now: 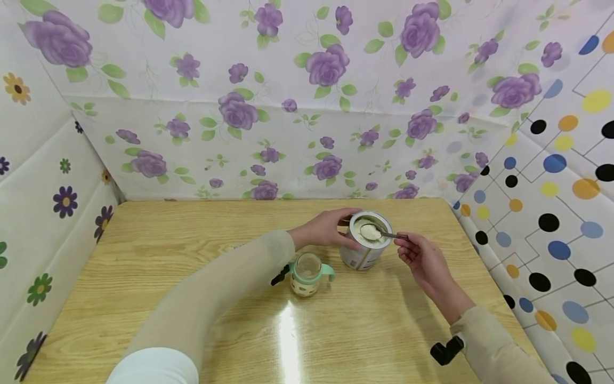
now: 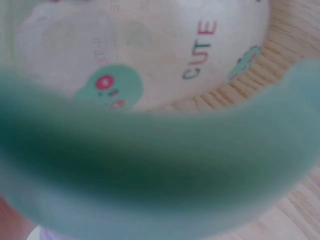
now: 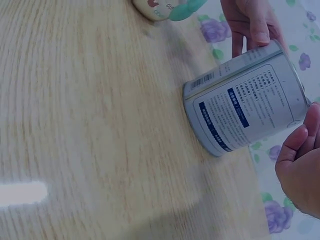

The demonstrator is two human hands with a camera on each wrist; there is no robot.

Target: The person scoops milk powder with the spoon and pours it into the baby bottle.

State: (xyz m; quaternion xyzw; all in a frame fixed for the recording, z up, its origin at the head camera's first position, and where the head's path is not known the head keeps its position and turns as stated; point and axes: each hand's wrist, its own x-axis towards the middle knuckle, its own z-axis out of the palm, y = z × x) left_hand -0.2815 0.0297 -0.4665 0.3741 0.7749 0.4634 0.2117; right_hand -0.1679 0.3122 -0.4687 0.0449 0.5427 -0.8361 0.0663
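My left hand (image 1: pixel 330 228) grips the side of an open can (image 1: pixel 361 258) of pale powder, thumb in front near the rim. In my right hand (image 1: pixel 424 262) a metal spoon (image 1: pixel 389 234) is pinched by its handle. Powder (image 1: pixel 370 231) heaps in the spoon's bowl, which is over the can's mouth. Beside my left wrist stands a baby bottle (image 1: pixel 305 288) without a lid, with green handles (image 1: pixel 328 271). The left wrist view is filled by the bottle's printed wall (image 2: pixel 165 65) and a blurred green handle. Printed text covers the can (image 3: pixel 245 100) in the right wrist view.
The wooden table (image 1: pixel 230 330) carries the can and bottle. Behind it hangs a flowered cloth (image 1: pixel 288 144); a dotted cloth (image 1: pixel 551 213) lines the right side and another flowered one (image 1: pixel 53 229) the left. A black wrist mount (image 1: pixel 447 350) sits on the right sleeve.
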